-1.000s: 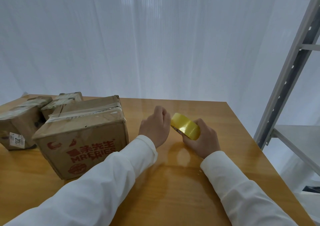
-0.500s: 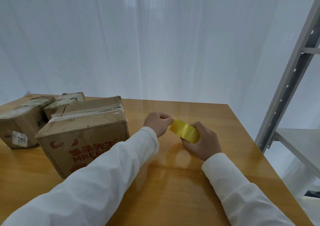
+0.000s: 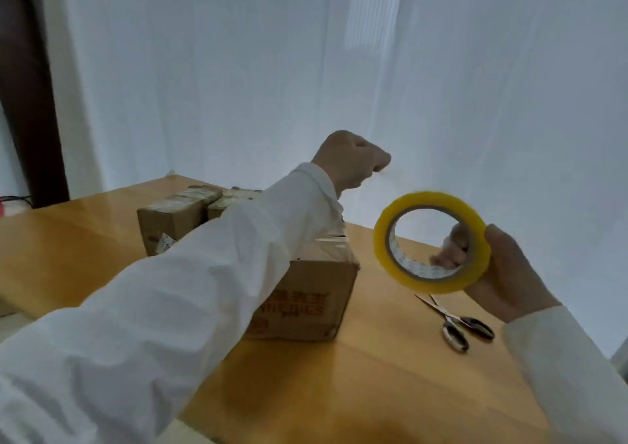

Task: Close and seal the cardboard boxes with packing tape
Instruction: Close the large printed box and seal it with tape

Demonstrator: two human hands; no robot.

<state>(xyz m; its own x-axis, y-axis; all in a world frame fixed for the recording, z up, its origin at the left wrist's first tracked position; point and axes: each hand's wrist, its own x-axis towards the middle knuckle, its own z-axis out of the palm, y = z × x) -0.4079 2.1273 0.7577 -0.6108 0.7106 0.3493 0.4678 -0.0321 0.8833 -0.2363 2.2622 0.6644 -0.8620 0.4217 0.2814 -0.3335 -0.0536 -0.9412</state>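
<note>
- Blocking much of my view, my white left sleeve [image 3: 190, 294] crosses the nearest brown cardboard box with red print [image 3: 306, 304], so I read only part of its lettering and top.
- Two smaller brown cardboard boxes [image 3: 176, 219] sit behind it on the glossy wooden table [image 3: 373, 369]; the sleeve cuts off the right one.
- I can make out a faint clear strip of tape only as a thin glint just right of my left hand [image 3: 350, 161]; its run to the roll is too faint to trace.
- My left hand is raised above the boxes, fingers curled tight; it seems to pinch the strip's end, though I cannot tell for sure.
- My right hand [image 3: 503, 273] grips the yellow roll of packing tape [image 3: 431, 243], fingers through the core, thumb on the outer rim, held in the air right of the printed box.
- Silver scissors with black handles [image 3: 452, 321] lie on the table below the roll, blades closed.
</note>
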